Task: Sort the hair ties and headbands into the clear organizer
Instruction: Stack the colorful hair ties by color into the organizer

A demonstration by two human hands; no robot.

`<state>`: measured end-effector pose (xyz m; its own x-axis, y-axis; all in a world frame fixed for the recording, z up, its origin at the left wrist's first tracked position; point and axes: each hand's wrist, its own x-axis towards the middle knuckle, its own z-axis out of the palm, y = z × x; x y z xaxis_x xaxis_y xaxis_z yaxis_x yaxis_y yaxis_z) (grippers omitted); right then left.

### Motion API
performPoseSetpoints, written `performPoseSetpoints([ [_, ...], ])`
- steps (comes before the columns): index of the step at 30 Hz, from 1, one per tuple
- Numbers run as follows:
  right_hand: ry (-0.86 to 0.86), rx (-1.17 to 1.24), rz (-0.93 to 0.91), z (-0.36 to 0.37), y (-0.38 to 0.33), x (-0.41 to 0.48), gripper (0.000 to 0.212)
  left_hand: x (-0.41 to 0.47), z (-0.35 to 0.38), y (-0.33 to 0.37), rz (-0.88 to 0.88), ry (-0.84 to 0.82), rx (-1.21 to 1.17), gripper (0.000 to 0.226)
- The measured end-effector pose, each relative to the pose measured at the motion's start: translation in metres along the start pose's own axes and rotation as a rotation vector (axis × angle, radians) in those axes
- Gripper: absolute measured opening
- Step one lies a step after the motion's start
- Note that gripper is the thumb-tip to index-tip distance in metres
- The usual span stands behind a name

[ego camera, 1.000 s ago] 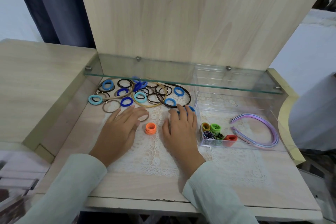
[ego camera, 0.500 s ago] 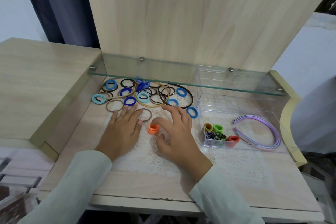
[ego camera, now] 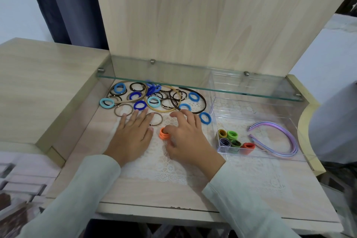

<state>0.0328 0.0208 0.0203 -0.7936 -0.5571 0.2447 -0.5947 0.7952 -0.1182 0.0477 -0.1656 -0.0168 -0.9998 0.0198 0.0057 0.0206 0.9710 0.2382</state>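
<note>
On the wooden dressing table, beneath a glass shelf (ego camera: 193, 87), a loose pile of hair ties (ego camera: 153, 100) in blues, browns and black lies at the back left, tangled with a beige headband (ego camera: 164, 111) and a dark brown headband (ego camera: 202, 102). Just in front of the pile, my left hand (ego camera: 133, 135) lies flat and released on the lace mat (ego camera: 173, 170), its fingers straight, the fingertips reaching a thin brown tie (ego camera: 156, 119). Beside its thumb sits a small stack of orange hair ties (ego camera: 164, 133), which my right hand (ego camera: 187, 137) grasps, forefinger curled over the top and thumb tucked beneath, the stack resting on the mat. A single blue tie (ego camera: 205, 118) lies just right of my knuckles, close to the clear organizer (ego camera: 270, 157), which stands at the right of the table. In its near left corner, bundles of sorted ties (ego camera: 230, 139) stand packed together: yellow, green, purple, dark green and red. To their right, in the organizer's larger section, lilac headbands (ego camera: 287, 134) lie nested in one curve. Pale sleeves cover both of my wrists.
</note>
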Motion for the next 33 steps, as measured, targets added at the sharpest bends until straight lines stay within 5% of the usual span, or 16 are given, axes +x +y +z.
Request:
performPoseSetpoints([
  [5, -0.146, -0.053, -0.068, -0.019, 0.0, 0.014, 0.032, 0.0, -0.004, 0.002, -0.021, -0.047, 0.028, 0.057],
  [13, -0.343, -0.042, -0.118, -0.038, 0.004, 0.033, 0.029, 0.005, -0.02, 0.003, -0.025, -0.235, -0.001, 0.068],
  [33, -0.252, 0.047, -0.135, -0.037, 0.011, 0.032, 0.024, -0.005, -0.025, 0.031, 0.145, -0.111, -0.149, 0.078],
])
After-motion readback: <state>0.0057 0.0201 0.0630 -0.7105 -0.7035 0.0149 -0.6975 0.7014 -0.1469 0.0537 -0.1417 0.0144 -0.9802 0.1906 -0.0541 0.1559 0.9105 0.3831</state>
